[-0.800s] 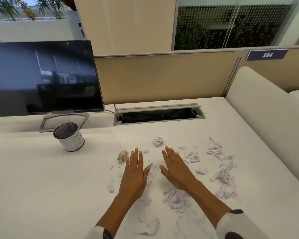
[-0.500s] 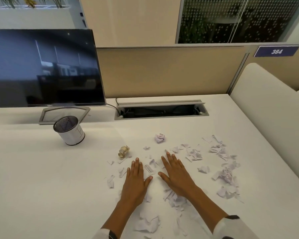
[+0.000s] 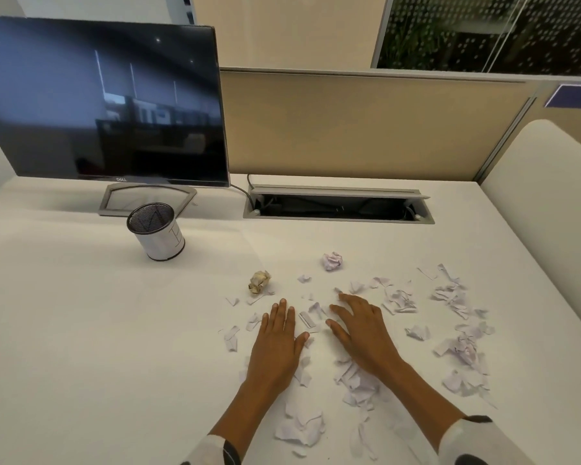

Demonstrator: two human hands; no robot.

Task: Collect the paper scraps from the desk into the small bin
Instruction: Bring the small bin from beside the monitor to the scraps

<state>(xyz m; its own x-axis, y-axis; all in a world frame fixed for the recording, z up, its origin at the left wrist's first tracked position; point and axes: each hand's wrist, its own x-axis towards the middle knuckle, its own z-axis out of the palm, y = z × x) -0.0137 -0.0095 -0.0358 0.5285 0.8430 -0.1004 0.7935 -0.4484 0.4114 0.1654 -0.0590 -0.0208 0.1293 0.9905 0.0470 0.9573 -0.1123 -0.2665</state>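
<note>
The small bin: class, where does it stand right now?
In the head view the small bin stands upright at left, before the monitor stand, beyond the left hand.

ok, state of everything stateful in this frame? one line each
left hand: open, flat on the desk among scraps
right hand: open, fingers spread, resting on scraps
small bin: upright, no scraps visible inside
paper scraps: loose, scattered on the desk, none collected
tan paper ball: crumpled, on the desk
white paper ball: crumpled, on the desk
monitor: screen dark
cable hatch: lid raised
</note>
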